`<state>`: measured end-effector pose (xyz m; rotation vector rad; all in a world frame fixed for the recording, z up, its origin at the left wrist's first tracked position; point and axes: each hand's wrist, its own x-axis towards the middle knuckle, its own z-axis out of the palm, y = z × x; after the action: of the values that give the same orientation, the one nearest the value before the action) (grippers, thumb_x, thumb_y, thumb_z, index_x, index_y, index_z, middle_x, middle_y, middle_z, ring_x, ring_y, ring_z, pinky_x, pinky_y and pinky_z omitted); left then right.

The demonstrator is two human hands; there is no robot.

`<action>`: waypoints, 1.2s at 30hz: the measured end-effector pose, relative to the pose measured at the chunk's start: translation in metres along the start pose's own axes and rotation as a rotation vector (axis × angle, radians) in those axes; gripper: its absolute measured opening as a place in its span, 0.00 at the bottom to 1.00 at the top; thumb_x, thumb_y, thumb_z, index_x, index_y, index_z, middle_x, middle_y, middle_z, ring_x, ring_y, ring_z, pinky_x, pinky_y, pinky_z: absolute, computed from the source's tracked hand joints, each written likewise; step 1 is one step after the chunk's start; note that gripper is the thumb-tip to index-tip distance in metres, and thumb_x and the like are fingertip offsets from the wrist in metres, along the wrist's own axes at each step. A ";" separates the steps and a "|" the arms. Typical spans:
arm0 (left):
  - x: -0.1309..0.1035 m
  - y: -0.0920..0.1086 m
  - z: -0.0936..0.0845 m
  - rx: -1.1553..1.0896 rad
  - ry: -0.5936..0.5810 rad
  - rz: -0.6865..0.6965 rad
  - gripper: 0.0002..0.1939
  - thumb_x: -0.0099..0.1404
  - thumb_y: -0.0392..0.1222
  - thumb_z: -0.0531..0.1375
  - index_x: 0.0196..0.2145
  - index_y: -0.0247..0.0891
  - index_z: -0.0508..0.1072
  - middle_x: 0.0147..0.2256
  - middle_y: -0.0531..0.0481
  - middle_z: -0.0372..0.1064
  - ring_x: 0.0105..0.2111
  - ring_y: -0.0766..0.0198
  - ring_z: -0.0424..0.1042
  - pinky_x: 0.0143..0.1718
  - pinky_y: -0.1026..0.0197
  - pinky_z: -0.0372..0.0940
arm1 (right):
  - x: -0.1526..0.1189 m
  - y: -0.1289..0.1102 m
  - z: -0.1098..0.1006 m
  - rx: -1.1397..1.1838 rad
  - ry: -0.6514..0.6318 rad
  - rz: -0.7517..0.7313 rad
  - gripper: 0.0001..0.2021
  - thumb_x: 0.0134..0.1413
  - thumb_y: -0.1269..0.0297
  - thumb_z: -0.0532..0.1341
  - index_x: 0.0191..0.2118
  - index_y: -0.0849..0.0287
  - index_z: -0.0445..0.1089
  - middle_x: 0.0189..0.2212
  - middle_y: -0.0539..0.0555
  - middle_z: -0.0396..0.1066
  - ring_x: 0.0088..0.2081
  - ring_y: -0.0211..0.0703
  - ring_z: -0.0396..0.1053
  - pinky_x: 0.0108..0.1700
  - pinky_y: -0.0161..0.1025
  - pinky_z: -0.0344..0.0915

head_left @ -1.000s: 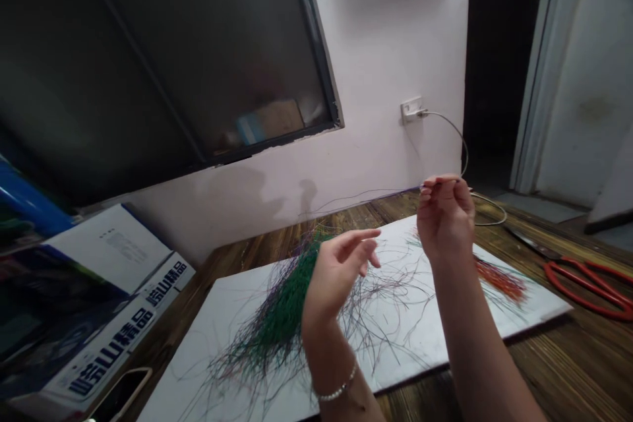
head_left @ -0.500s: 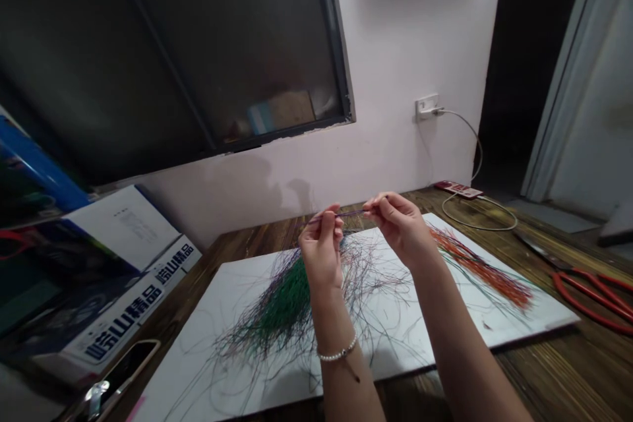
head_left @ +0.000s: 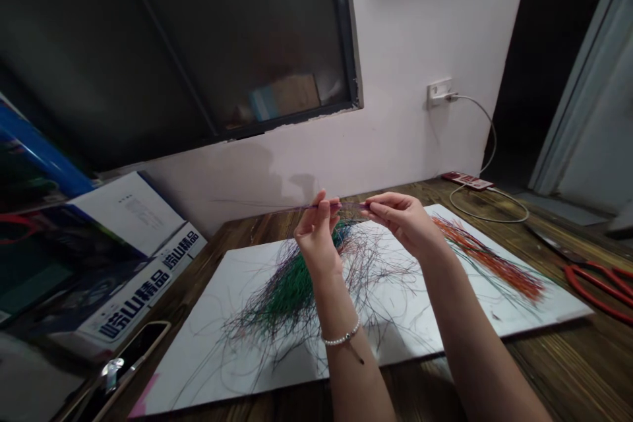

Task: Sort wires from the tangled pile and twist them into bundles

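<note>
My left hand (head_left: 319, 241), with a white beaded bracelet (head_left: 341, 339) on its wrist, pinches a few thin purple wires (head_left: 353, 204) between thumb and finger. My right hand (head_left: 403, 219) pinches the same wires a little to the right. They run level between the hands, and loose ends stretch out leftward past my left hand. Below lies a tangled pile of green, purple and dark wires (head_left: 291, 290) on a white board (head_left: 198, 343). A bundle of orange wires (head_left: 494, 260), with some green ones, rests on the board's right part.
Red-handled scissors (head_left: 593, 280) lie on the wooden table (head_left: 568, 356) at the right. Behind them are a red and white card-like item (head_left: 467, 180) and a cable (head_left: 487, 219) from the wall socket (head_left: 439, 93). At left stand a printed box (head_left: 133, 300) and a phone (head_left: 128, 356).
My hands have come closer together, and longer loose wire ends now show to the left of my left hand. The whole view has shifted slightly.
</note>
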<state>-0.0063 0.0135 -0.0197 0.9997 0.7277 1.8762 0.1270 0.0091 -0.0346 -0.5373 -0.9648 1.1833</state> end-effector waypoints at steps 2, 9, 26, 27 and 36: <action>0.002 0.000 -0.004 0.036 -0.013 0.042 0.13 0.54 0.45 0.66 0.38 0.43 0.78 0.30 0.52 0.75 0.29 0.73 0.72 0.28 0.73 0.64 | -0.001 -0.001 -0.002 -0.105 -0.015 0.020 0.07 0.36 0.67 0.71 0.27 0.58 0.77 0.25 0.51 0.76 0.28 0.37 0.73 0.38 0.37 0.72; 0.002 0.003 -0.010 0.317 -0.183 0.086 0.10 0.54 0.43 0.66 0.34 0.37 0.79 0.26 0.49 0.75 0.25 0.69 0.70 0.27 0.69 0.64 | -0.006 -0.008 0.006 -0.452 -0.140 0.002 0.11 0.42 0.61 0.69 0.34 0.60 0.76 0.32 0.56 0.77 0.34 0.41 0.73 0.37 0.38 0.69; -0.014 0.019 0.005 0.369 -0.494 0.002 0.03 0.53 0.38 0.66 0.27 0.36 0.80 0.20 0.50 0.71 0.21 0.70 0.65 0.25 0.67 0.63 | -0.020 -0.025 0.024 -0.235 -0.021 -0.207 0.07 0.43 0.63 0.68 0.27 0.61 0.74 0.21 0.51 0.72 0.23 0.39 0.70 0.27 0.38 0.69; -0.014 0.020 0.006 0.355 -0.489 0.008 0.03 0.54 0.38 0.66 0.27 0.37 0.80 0.20 0.50 0.70 0.21 0.70 0.65 0.25 0.67 0.63 | -0.021 -0.026 0.025 -0.231 -0.014 -0.220 0.07 0.44 0.63 0.68 0.27 0.60 0.74 0.20 0.51 0.72 0.23 0.39 0.70 0.26 0.38 0.68; -0.015 0.020 0.006 0.311 -0.475 0.024 0.06 0.53 0.41 0.66 0.27 0.35 0.79 0.21 0.49 0.72 0.22 0.71 0.67 0.25 0.68 0.64 | -0.025 -0.030 0.033 -0.213 -0.008 -0.250 0.06 0.46 0.64 0.67 0.29 0.61 0.72 0.25 0.52 0.73 0.26 0.36 0.69 0.28 0.35 0.68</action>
<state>-0.0050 -0.0084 -0.0065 1.5872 0.7288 1.4808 0.1131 -0.0287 -0.0024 -0.5628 -1.1372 0.8653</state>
